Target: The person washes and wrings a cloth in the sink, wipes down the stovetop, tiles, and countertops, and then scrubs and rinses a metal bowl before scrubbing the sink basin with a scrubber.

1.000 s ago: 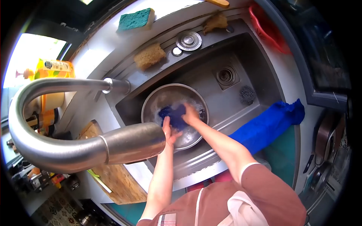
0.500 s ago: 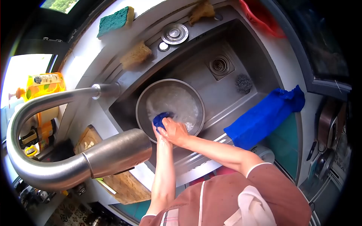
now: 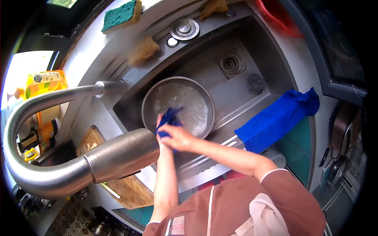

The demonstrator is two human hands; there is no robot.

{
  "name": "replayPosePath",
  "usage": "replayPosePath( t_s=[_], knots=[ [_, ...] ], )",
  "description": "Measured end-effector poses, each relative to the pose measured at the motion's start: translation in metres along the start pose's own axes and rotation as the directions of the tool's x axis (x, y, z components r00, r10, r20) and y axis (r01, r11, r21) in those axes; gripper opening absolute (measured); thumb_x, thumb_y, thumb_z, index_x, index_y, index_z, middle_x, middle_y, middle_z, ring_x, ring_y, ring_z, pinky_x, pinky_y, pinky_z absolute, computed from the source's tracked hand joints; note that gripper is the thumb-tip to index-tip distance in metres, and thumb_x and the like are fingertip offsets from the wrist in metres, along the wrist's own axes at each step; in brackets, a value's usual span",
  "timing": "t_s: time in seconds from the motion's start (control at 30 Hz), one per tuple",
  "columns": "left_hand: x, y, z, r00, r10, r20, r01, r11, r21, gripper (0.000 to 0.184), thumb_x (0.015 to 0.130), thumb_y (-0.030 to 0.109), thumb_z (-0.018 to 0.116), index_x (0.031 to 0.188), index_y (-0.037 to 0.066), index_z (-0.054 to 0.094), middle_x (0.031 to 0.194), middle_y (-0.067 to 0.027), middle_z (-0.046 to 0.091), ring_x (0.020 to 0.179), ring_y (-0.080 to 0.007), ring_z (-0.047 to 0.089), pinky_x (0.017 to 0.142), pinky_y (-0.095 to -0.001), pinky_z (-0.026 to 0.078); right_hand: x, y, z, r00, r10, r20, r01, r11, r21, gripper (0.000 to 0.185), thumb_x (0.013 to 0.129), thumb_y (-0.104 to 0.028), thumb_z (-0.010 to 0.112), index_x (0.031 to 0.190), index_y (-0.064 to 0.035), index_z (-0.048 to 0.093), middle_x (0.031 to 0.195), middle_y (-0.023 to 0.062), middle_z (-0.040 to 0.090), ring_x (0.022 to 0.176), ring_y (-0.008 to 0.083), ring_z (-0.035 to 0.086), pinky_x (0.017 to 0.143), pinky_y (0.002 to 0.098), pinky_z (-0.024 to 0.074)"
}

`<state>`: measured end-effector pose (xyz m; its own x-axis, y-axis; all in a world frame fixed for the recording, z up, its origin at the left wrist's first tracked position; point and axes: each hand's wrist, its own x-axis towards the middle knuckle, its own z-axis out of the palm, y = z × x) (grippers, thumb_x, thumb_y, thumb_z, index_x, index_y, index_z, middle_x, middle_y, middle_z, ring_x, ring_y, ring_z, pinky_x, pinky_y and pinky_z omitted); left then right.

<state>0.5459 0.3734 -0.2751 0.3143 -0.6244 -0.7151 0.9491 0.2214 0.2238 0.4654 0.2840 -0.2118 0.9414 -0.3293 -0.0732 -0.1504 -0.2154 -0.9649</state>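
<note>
A dark blue cloth (image 3: 170, 117) is bunched between my two hands at the near left rim of a round metal basin (image 3: 212, 103). Cloudy water (image 3: 185, 100) fills the basin, which stands in the left part of the steel sink. My right hand (image 3: 178, 137) is closed on the cloth from above, its fingers pointing left. Mostly behind the cloth and the right hand, my left hand (image 3: 160, 133) holds it from the left side. Just left of the hands is the end of the big faucet (image 3: 126, 153).
A blue cloth (image 3: 279, 120) hangs over the sink's front edge at the right. Sponges (image 3: 121, 15), a drain strainer (image 3: 184, 28) and a red bowl (image 3: 279, 19) line the back. Steel wool (image 3: 256, 83) lies near the drain. A cutting board (image 3: 130, 192) is at the left.
Both hands have moved with the cloth from the basin's middle to its near left rim. The cloth is now raised and bunched. The view has shifted slightly.
</note>
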Motion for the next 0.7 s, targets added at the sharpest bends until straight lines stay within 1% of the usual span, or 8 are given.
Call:
replayPosePath(
  t_s=[0.07,0.13,0.17,0.3,0.4,0.5,0.57,0.7],
  knots=[
    [0.000,-0.007,-0.013,0.995,-0.076,0.067,0.078,0.997,-0.024,0.039,0.091,0.050,0.045,0.098,0.015,0.061,0.085,-0.0084,0.064,0.074,-0.0237,0.062,0.067,-0.0408,0.052,0.000,-0.007,0.008,0.997,0.079,0.000,-0.079,0.995,-0.056,0.027,0.084,-0.030,0.059,0.099,-0.0074,0.054,0.083,0.0196,0.063,0.084,0.0399,0.061,0.076,0.0436,0.0478],
    [0.016,-0.043,-0.018,0.956,0.180,-0.231,-0.185,0.983,-0.003,0.035,0.092,0.046,0.047,0.104,0.015,0.058,0.083,-0.0068,0.062,0.076,-0.0224,0.061,0.070,-0.0399,0.052,0.031,0.015,-0.009,0.964,0.232,-0.127,-0.255,0.944,-0.212,0.026,0.089,-0.033,0.052,0.092,-0.0070,0.049,0.070,0.0240,0.061,0.067,0.0426,0.060,0.057,0.0518,0.0456],
    [-0.020,-0.039,0.038,0.922,0.213,-0.323,-0.154,0.968,0.198,0.042,0.094,0.035,0.048,0.125,0.006,0.050,0.123,-0.0086,0.056,0.111,-0.0218,0.055,0.095,-0.0371,0.045,0.048,0.035,-0.019,0.932,0.311,-0.185,-0.357,0.877,-0.322,0.028,0.091,-0.036,0.047,0.095,-0.0088,0.051,0.071,0.0211,0.063,0.068,0.0397,0.062,0.061,0.0496,0.0492],
    [-0.033,-0.016,0.034,0.985,0.106,-0.137,-0.099,0.993,0.058,0.055,0.090,0.038,0.057,0.131,0.004,0.043,0.134,-0.0117,0.047,0.125,-0.0299,0.043,0.104,-0.0535,0.032,0.058,0.091,-0.056,0.903,0.310,-0.298,-0.411,0.826,-0.386,0.028,0.089,-0.036,0.050,0.097,-0.0093,0.054,0.081,0.0184,0.065,0.078,0.0382,0.063,0.067,0.0500,0.0484],
    [-0.027,-0.014,0.021,0.883,0.059,-0.467,0.007,0.990,0.139,0.066,0.082,0.044,0.065,0.137,0.021,0.037,0.146,-0.0107,0.027,0.132,-0.0440,0.026,0.096,-0.0685,0.030,0.036,0.096,-0.043,0.910,0.365,-0.194,-0.399,0.899,-0.180,0.032,0.082,-0.027,0.058,0.110,-0.0116,0.059,0.094,0.0156,0.066,0.085,0.0339,0.065,0.073,0.0422,0.0515],
    [-0.011,-0.013,-0.012,0.992,-0.013,0.128,0.012,1.000,0.010,0.054,0.090,0.049,0.050,0.134,0.018,0.039,0.130,-0.0098,0.048,0.121,-0.0282,0.045,0.099,-0.0465,0.039,0.001,0.025,0.003,0.995,0.089,0.046,-0.092,0.994,0.057,0.029,0.078,-0.027,0.061,0.105,-0.0160,0.060,0.098,0.0103,0.064,0.091,0.0297,0.062,0.079,0.0396,0.0497],
    [-0.016,-0.019,-0.002,0.972,0.084,0.221,-0.105,0.991,0.083,0.055,0.091,0.049,0.046,0.131,0.011,0.043,0.129,-0.0067,0.050,0.118,-0.0219,0.050,0.097,-0.0381,0.043,-0.007,-0.007,0.005,0.994,0.082,0.073,-0.079,0.996,-0.044,0.025,0.083,-0.032,0.058,0.099,-0.0127,0.057,0.092,0.0122,0.065,0.087,0.0314,0.063,0.075,0.0422,0.0497],
    [-0.021,-0.038,0.013,0.960,0.171,-0.223,-0.138,0.978,0.157,0.049,0.095,0.037,0.045,0.135,0.008,0.039,0.133,-0.0057,0.048,0.121,-0.0207,0.047,0.101,-0.0340,0.040,0.043,0.031,-0.017,0.971,0.190,-0.144,-0.228,0.916,-0.331,0.028,0.090,-0.038,0.049,0.088,-0.0107,0.053,0.073,0.0171,0.064,0.072,0.0354,0.064,0.062,0.0482,0.0497]
  ],
)
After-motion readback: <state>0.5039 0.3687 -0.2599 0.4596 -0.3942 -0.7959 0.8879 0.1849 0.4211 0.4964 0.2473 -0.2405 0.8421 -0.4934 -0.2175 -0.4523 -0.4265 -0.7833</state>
